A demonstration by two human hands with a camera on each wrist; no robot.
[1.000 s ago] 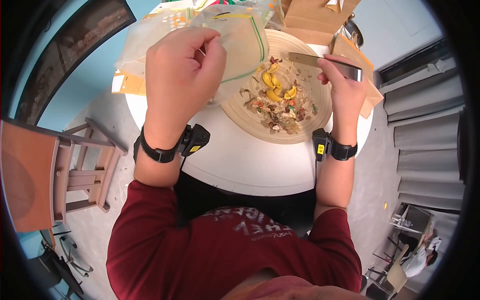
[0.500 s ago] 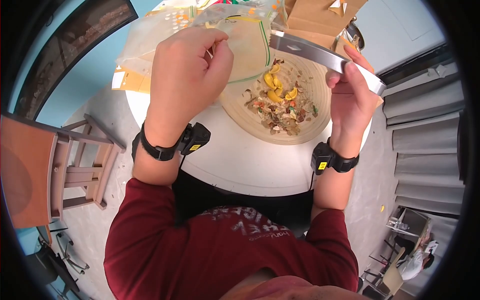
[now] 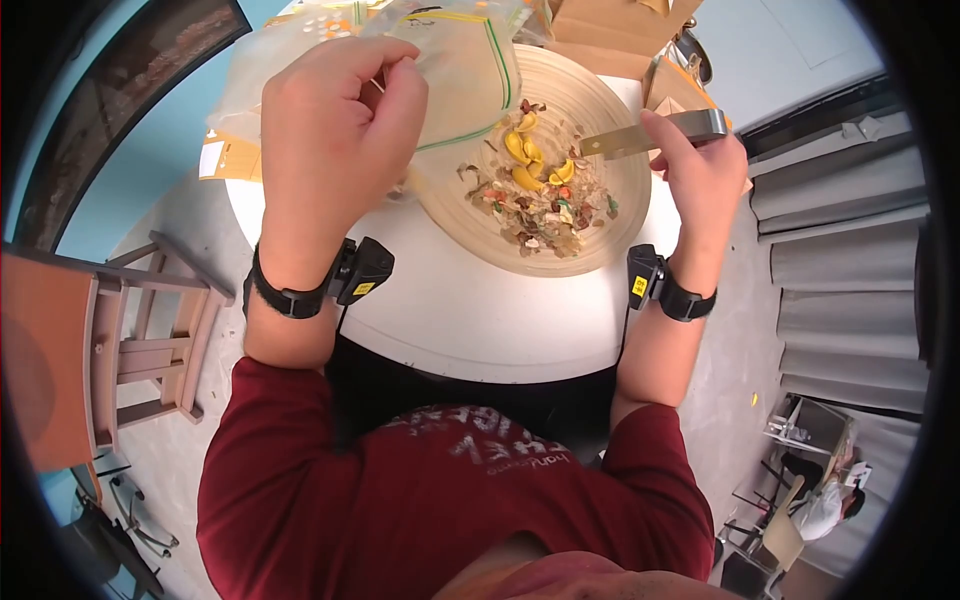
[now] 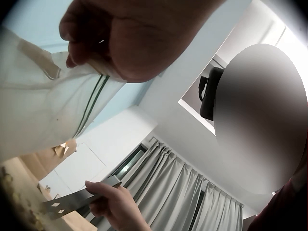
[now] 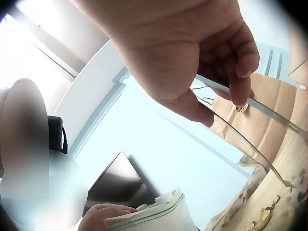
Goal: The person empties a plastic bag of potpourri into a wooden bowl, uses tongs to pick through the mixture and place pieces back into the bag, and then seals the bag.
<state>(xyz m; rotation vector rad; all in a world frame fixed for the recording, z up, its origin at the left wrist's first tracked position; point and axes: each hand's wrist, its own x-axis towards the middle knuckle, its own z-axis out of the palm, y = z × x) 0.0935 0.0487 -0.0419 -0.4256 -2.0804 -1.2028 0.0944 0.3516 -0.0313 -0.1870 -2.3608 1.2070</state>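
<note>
My left hand (image 3: pixel 335 140) pinches the rim of a clear zip bag (image 3: pixel 465 85) with a green seal line, held up beside a round wooden tray (image 3: pixel 605 85). My right hand (image 3: pixel 700 170) holds metal tongs (image 3: pixel 625 142) between thumb and fingers, their tips over the tray's right part. In the right wrist view the two arms of the tongs (image 5: pixel 243 138) stand apart with nothing visible between them. Several yellow curved pieces (image 3: pixel 517 148) lie on the tray, above a scattered mix of dried brown, orange and green bits (image 3: pixel 535 215).
Brown paper packaging (image 3: pixel 610 35) stands behind the tray. Another clear bag with orange dots (image 3: pixel 290 75) lies at the back left. The white round table (image 3: pixel 480 320) bears everything. A wooden chair (image 3: pixel 160 345) stands left on the floor, grey curtains (image 3: pixel 840 200) hang right.
The right hand raised the tongs from the tray to the bag's edge half a second ago, then brought them back down over the tray. The left hand keeps its grip on the bag.
</note>
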